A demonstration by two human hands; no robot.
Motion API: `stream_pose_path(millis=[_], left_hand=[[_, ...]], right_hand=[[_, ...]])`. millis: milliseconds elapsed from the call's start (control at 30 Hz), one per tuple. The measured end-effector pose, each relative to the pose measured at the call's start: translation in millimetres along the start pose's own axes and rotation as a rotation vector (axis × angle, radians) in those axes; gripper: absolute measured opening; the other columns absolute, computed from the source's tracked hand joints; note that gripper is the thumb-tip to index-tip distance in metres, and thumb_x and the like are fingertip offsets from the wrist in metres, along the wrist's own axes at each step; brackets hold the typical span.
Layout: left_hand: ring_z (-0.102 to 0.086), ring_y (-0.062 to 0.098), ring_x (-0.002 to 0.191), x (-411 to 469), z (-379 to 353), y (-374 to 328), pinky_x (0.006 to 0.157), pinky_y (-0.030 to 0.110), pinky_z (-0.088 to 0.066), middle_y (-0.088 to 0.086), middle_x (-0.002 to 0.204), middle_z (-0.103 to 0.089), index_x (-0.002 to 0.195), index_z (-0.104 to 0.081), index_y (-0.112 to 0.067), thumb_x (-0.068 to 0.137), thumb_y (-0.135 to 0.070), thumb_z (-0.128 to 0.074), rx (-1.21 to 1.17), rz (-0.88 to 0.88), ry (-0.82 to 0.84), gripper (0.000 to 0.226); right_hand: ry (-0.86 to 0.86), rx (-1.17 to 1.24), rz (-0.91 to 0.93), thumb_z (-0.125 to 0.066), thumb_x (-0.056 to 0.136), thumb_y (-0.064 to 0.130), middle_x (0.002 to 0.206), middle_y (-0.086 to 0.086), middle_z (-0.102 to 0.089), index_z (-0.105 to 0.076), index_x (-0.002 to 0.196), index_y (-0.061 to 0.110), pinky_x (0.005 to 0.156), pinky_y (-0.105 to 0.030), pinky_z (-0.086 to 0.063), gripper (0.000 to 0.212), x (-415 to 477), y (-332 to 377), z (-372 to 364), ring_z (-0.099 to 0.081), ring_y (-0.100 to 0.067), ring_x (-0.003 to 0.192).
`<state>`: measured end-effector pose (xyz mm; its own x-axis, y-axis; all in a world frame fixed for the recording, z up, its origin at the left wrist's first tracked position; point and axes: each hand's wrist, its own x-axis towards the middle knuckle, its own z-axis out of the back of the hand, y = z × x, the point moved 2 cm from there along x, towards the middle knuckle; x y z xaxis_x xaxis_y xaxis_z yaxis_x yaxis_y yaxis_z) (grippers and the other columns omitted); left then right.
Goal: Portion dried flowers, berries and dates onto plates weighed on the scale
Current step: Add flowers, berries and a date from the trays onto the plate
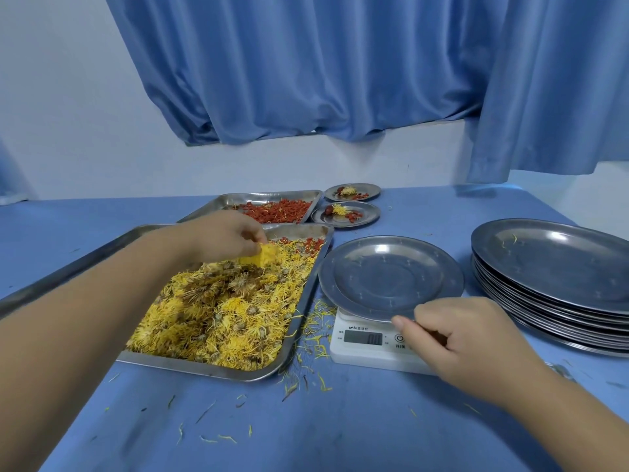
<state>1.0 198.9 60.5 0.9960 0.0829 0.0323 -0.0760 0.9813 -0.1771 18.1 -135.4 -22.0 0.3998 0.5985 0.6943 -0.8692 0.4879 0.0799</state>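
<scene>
Fingers of the left hand are pinched on a flower, with the plate, rim gripped by the right hand, lying rightward.

The widest lane ran along the near edge of the blue counter, open side to side with only loose petals on it. Left of centre, the rectangular steel tray of dried yellow flowers blocked the way. The left hand hung over its far end, pinching a flower. Between that tray and the white digital scale lay just a thin, petal-strewn slot. The round steel plate overhung the scale, and the right hand covered its front right corner. A narrow gap, then the tall stack of steel plates walled off the right. Behind, the steel tray of red berries and two small filled steel plates sat packed close.
</scene>
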Motion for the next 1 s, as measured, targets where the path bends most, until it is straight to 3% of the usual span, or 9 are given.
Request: stream_pose_path(millis=[133,267,500,700,867,1000], left_hand=[[-0.056,0.0,0.079,-3.1,7.6,2.3,0.065,0.021,-0.037,-0.013,0.088,-0.061,0.085,-0.059,-0.035,0.094,-0.026,-0.058,-0.038,0.025,-0.093,0.013],[-0.057,-0.004,0.066,-3.3,2.4,-10.8,0.062,0.022,-0.038,-0.012,0.078,-0.064,0.085,-0.061,-0.032,0.095,-0.025,-0.057,-0.221,0.032,-0.182,0.012],[-0.064,-0.006,0.072,18.4,-22.9,-71.2,0.068,0.018,-0.044,-0.016,0.084,-0.068,0.096,-0.065,-0.033,0.091,-0.029,-0.064,-0.412,-0.06,-0.14,0.007],[-0.062,0.009,0.093,50.7,-61.0,-120.9,0.079,0.018,-0.047,-0.009,0.1,-0.066,0.101,-0.067,-0.026,0.083,-0.021,-0.072,-0.493,-0.115,-0.123,0.019],[-0.056,-0.002,0.107,48.1,-77.4,-135.7,0.086,0.016,-0.042,-0.017,0.117,-0.063,0.115,-0.065,-0.037,0.084,-0.048,-0.067,-0.423,-0.16,0.019,0.033],[-0.059,-0.01,0.1,30.1,-67.9,-125.3,0.087,0.016,-0.043,-0.022,0.106,-0.069,0.11,-0.067,-0.038,0.09,-0.046,-0.059,-0.504,-0.189,-0.002,0.023]], right_hand=[[-0.001,0.005,0.002,-0.044,0.088,0.042,0.046,0.007,-0.018,-0.019,0.055,0.021,0.038,-0.026,-0.03,0.046,-0.4,0.5,0.1,-0.02,-0.01,0.043],[-0.004,0.02,-0.009,-0.044,0.088,0.041,0.046,0.006,-0.018,-0.02,0.054,0.021,0.039,-0.027,-0.032,0.046,0.1,0.0,0.1,-0.02,-0.011,0.043],[-0.001,0.051,-0.036,-0.045,0.088,0.041,0.046,0.006,-0.017,-0.016,0.055,0.023,0.04,-0.027,-0.029,0.047,1.6,-2.6,1.6,-0.021,-0.013,0.044],[0.007,0.044,-0.041,-0.045,0.088,0.041,0.046,0.006,-0.015,-0.02,0.054,0.021,0.04,-0.027,-0.029,0.046,1.3,-3.8,2.2,-0.022,-0.013,0.045],[-0.005,0.053,-0.027,-0.044,0.088,0.04,0.046,0.008,-0.013,-0.021,0.055,0.02,0.038,-0.029,-0.033,0.045,2.6,-3.7,3.2,-0.022,-0.012,0.044],[-0.006,0.058,-0.012,-0.044,0.088,0.04,0.046,0.008,-0.016,-0.021,0.055,0.022,0.038,-0.03,-0.033,0.045,2.4,0.6,4.7,-0.022,-0.011,0.044]])
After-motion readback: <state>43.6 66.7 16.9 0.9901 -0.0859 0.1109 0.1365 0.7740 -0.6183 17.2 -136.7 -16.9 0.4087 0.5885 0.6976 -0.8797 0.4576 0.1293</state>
